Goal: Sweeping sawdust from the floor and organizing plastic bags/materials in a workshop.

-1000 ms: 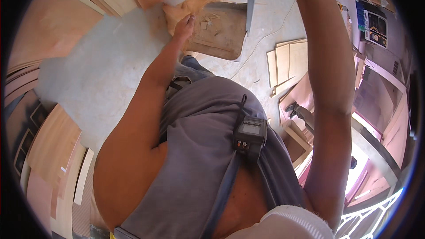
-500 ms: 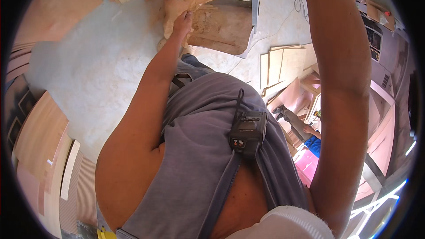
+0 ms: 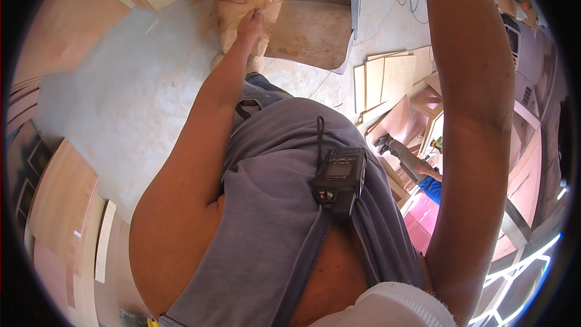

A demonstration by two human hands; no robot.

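Note:
My left hand [image 3: 250,23] is closed on the gathered edge of a crumpled tan sack [image 3: 232,23] near the floor ahead of me. Against the sack's right side lies the mouth of a wide, scuffed dustpan-like scoop [image 3: 310,29], its brown inner face mostly bare. A long grey bar [image 3: 354,0], apparently its handle, rises at the scoop's right edge and leaves the picture at the top. My right arm stretches up along the right side; its hand is outside the picture. What lies inside the sack is hidden.
Wooden boards [image 3: 60,36] stand at far left, with more panels [image 3: 63,197] at near left. Flat board pieces [image 3: 387,82] lie right of the scoop, near a cable [image 3: 411,6]. Another person in blue [image 3: 431,188] works at the right. A black device [image 3: 340,175] hangs on my chest.
The loose debris in the scoop beside the sack's mouth has gone from its surface. My left hand and the sack have shifted slightly up in the picture.

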